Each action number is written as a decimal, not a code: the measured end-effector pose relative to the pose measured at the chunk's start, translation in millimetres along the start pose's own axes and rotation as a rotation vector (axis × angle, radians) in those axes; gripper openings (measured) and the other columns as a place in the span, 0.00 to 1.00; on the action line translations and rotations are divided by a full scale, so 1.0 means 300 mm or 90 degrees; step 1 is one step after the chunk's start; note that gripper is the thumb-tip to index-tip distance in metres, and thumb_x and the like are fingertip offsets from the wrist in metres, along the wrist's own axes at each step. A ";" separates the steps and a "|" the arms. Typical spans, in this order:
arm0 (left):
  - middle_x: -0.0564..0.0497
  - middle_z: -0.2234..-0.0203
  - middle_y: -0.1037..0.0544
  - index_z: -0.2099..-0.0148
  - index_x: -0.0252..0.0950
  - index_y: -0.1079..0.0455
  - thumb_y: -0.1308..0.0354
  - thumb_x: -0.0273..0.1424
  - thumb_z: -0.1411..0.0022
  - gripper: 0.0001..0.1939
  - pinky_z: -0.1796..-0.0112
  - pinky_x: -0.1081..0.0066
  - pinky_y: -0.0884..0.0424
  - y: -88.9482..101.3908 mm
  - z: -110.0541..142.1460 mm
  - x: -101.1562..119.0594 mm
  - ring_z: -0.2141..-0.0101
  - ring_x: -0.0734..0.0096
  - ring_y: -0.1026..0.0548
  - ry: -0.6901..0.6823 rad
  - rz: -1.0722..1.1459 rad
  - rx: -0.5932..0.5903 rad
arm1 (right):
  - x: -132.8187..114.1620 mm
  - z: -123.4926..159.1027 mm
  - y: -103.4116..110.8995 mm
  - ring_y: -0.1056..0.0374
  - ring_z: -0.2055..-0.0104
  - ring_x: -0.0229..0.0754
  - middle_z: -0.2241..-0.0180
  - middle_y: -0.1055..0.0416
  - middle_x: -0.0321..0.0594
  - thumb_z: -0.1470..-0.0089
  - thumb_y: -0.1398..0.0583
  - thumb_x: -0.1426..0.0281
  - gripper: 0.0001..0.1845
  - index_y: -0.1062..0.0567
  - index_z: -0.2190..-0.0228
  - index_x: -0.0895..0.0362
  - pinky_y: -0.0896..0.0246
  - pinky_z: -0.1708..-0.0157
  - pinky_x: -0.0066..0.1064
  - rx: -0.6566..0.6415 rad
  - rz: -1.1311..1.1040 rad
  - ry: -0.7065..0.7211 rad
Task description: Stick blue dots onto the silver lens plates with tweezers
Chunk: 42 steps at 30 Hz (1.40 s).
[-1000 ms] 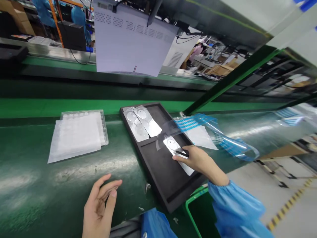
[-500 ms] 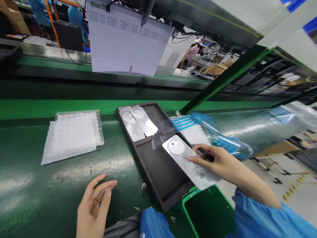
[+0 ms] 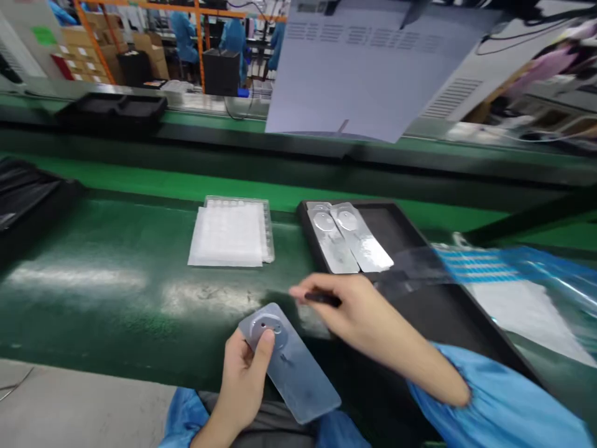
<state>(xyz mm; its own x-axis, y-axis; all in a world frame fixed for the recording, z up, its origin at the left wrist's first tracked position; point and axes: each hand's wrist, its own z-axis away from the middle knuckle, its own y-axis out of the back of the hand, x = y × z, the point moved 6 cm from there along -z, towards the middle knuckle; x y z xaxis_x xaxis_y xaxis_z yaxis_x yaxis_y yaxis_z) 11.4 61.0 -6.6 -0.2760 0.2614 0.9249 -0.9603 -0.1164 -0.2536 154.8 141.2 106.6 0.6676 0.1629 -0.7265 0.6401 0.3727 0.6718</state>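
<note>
My left hand (image 3: 242,379) is closed on a grey phone back cover (image 3: 303,379) with rounded corners, the thumb lying by its round camera ring. The cover slants above my lap at the bench's front edge. My right hand (image 3: 357,305) is closed around a slim black tool (image 3: 323,299), mostly hidden by the fingers; whether it is a pen or tweezers I cannot tell. That hand hovers up and to the right of the cover, apart from it. Several similar silvery covers (image 3: 366,242) overlap in the far compartment of a black tray (image 3: 385,224).
A clear plastic tray (image 3: 269,233) under white sheets (image 3: 228,239) lies on the green bench (image 3: 140,249). Blue-striped clear film (image 3: 480,264) and white paper (image 3: 522,305) are right of the black tray. A dark bin or tray (image 3: 37,199) stands at left. A white board (image 3: 345,74) hangs ahead.
The cover has passed from my right hand to my left. My right hand has moved left, keeping the black tool. The view has swung left.
</note>
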 end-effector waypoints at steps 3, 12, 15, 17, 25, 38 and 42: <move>0.50 0.72 0.23 0.62 0.33 0.24 0.36 0.56 0.37 0.27 0.68 0.74 0.28 -0.020 0.003 -0.021 0.71 0.71 0.28 0.008 0.014 -0.055 | -0.088 -0.205 0.028 0.21 0.56 0.46 0.58 0.16 0.39 0.37 0.38 0.73 0.09 0.16 0.60 0.54 0.32 0.57 0.30 0.044 0.237 0.065; 0.45 0.64 0.19 0.54 0.34 0.23 0.41 0.52 0.32 0.25 0.61 0.69 0.25 -0.016 0.013 -0.033 0.63 0.63 0.23 -0.048 -0.022 -0.072 | -0.128 -0.604 -0.130 0.24 0.52 0.48 0.57 0.20 0.43 0.34 0.35 0.63 0.11 0.20 0.59 0.59 0.28 0.50 0.44 0.010 0.416 0.009; 0.44 0.63 0.18 0.53 0.33 0.23 0.42 0.52 0.32 0.25 0.59 0.68 0.24 -0.018 0.014 -0.027 0.62 0.62 0.22 -0.052 -0.031 -0.078 | -0.114 -0.619 -0.144 0.24 0.53 0.46 0.55 0.22 0.42 0.32 0.36 0.63 0.11 0.21 0.57 0.59 0.27 0.50 0.45 -0.002 0.446 -0.023; 0.44 0.63 0.18 0.53 0.33 0.23 0.42 0.52 0.31 0.25 0.58 0.67 0.24 -0.019 0.015 -0.024 0.62 0.62 0.22 -0.052 -0.031 -0.091 | -0.108 -0.621 -0.143 0.24 0.53 0.46 0.55 0.22 0.43 0.32 0.37 0.64 0.11 0.22 0.55 0.59 0.26 0.51 0.44 -0.010 0.456 -0.037; 0.43 0.63 0.17 0.53 0.33 0.22 0.41 0.49 0.30 0.23 0.58 0.67 0.23 -0.013 0.017 -0.020 0.61 0.60 0.21 -0.044 -0.023 -0.081 | -0.112 -0.614 -0.133 0.25 0.51 0.47 0.52 0.23 0.44 0.32 0.37 0.63 0.12 0.22 0.54 0.59 0.27 0.50 0.45 -0.049 0.477 -0.023; 0.43 0.63 0.18 0.54 0.32 0.23 0.42 0.50 0.31 0.23 0.60 0.68 0.24 -0.015 0.015 -0.024 0.61 0.60 0.22 -0.050 -0.030 -0.083 | -0.122 -0.616 -0.124 0.25 0.51 0.47 0.50 0.24 0.45 0.32 0.36 0.62 0.14 0.23 0.51 0.59 0.26 0.51 0.45 -0.062 0.482 -0.030; 0.43 0.64 0.18 0.55 0.32 0.24 0.42 0.50 0.31 0.24 0.60 0.68 0.25 -0.017 0.014 -0.030 0.62 0.61 0.23 -0.047 -0.021 -0.088 | -0.123 -0.614 -0.116 0.25 0.52 0.47 0.51 0.24 0.44 0.32 0.36 0.63 0.14 0.23 0.51 0.59 0.26 0.52 0.44 -0.063 0.469 -0.045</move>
<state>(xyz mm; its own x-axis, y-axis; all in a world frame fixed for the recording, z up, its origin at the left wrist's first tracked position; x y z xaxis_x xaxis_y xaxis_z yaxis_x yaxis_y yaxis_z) 18.9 55.4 -12.4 -0.2451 0.1907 0.9506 -0.9668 0.0257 -0.2544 37.8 290.5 83.4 0.9352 0.3451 -0.0796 -0.0180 0.2707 0.9625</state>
